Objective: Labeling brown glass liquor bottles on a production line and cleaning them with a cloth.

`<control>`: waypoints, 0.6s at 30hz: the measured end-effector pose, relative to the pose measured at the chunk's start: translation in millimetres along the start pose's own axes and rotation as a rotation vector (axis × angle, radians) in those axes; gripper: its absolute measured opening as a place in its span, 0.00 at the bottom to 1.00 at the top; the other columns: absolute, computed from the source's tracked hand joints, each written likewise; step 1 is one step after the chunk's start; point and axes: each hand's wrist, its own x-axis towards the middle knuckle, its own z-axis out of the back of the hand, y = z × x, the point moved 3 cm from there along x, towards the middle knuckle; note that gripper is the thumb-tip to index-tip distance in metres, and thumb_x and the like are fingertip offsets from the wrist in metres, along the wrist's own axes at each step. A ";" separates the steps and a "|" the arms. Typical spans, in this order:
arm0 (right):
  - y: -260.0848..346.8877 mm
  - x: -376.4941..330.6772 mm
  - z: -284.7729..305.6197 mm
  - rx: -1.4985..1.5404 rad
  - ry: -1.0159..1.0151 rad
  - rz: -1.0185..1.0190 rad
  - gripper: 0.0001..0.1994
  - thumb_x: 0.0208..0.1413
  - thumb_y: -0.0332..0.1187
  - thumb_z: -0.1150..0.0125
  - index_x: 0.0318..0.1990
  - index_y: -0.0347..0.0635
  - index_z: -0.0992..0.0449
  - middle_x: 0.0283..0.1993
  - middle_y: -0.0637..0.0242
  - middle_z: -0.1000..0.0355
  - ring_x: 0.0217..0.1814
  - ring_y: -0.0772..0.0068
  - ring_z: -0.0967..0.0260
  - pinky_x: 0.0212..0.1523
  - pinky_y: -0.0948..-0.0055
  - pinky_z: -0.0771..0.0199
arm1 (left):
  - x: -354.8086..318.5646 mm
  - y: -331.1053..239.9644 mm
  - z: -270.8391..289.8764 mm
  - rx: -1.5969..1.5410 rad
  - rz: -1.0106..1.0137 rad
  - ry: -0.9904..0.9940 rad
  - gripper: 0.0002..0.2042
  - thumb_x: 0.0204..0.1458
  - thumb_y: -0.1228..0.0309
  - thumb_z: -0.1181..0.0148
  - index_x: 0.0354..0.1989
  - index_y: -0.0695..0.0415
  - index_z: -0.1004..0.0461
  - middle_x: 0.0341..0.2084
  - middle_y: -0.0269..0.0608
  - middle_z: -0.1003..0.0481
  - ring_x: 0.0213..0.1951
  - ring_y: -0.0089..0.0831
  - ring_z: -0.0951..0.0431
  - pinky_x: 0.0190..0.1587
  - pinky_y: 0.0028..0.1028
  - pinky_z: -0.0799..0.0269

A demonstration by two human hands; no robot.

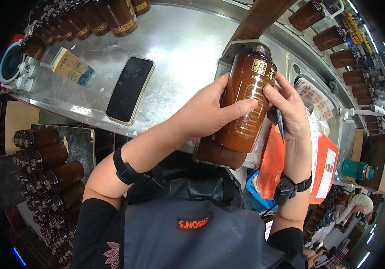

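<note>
A glossy brown bottle [245,101] with gold lettering and a gold frame on its front lies tilted, its narrow neck pointing away from me. My left hand [219,107] grips its left side, thumb laid across the front. Along the right edge my right hand [288,105] closes on it too, its thumb pressing near the print. A thin dark tool [279,123] with a pointed end sticks out below the right-hand fingers; its kind is unclear. Beneath the bottle's base shows a brown block-like support [217,154], partly hidden.
A phone [130,89] and a small printed packet [72,66] lie on the metal table [179,49]. Brown bottles [116,18] stand at the far left; more are stacked [51,175] lower left. Red printed sheets [322,166] lie at right. Another person [356,206] is at lower right.
</note>
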 end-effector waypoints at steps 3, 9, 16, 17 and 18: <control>-0.5 2.4 1.6 -0.006 0.029 -0.008 0.32 0.53 0.33 0.30 0.63 0.31 0.36 0.38 0.69 0.24 0.34 0.85 0.35 0.36 0.84 0.37 | -0.2 3.3 -0.2 -0.013 0.027 -0.002 0.32 0.58 0.63 0.38 0.65 0.66 0.43 0.54 0.46 0.30 0.56 0.30 0.30 0.58 0.31 0.33; 3.0 6.7 3.4 -0.041 0.018 -0.011 0.30 0.54 0.36 0.31 0.61 0.29 0.34 0.37 0.69 0.24 0.35 0.85 0.34 0.36 0.82 0.37 | 1.8 7.9 -4.9 0.259 -0.044 -0.092 0.55 0.37 0.56 0.23 0.66 0.70 0.55 0.55 0.53 0.32 0.56 0.36 0.29 0.59 0.31 0.33; 5.3 5.9 1.1 -0.090 0.018 -0.002 0.31 0.54 0.38 0.30 0.60 0.28 0.34 0.37 0.67 0.24 0.37 0.83 0.33 0.38 0.82 0.35 | 2.1 3.4 -4.7 0.169 -0.037 0.008 0.52 0.38 0.59 0.23 0.66 0.67 0.53 0.52 0.48 0.31 0.55 0.33 0.29 0.59 0.31 0.33; 4.5 5.5 1.2 -0.085 0.013 0.003 0.31 0.54 0.38 0.30 0.60 0.28 0.34 0.37 0.66 0.24 0.37 0.83 0.33 0.39 0.81 0.34 | 1.9 2.0 -5.2 0.162 -0.043 0.012 0.51 0.39 0.58 0.23 0.66 0.66 0.53 0.52 0.48 0.31 0.55 0.32 0.29 0.59 0.31 0.33; 3.8 5.5 1.7 -0.083 0.013 0.005 0.32 0.54 0.39 0.30 0.60 0.28 0.34 0.37 0.66 0.24 0.37 0.83 0.32 0.39 0.81 0.34 | 1.8 0.7 -6.1 0.156 -0.045 0.015 0.50 0.40 0.58 0.23 0.66 0.66 0.52 0.52 0.48 0.31 0.55 0.32 0.29 0.58 0.31 0.33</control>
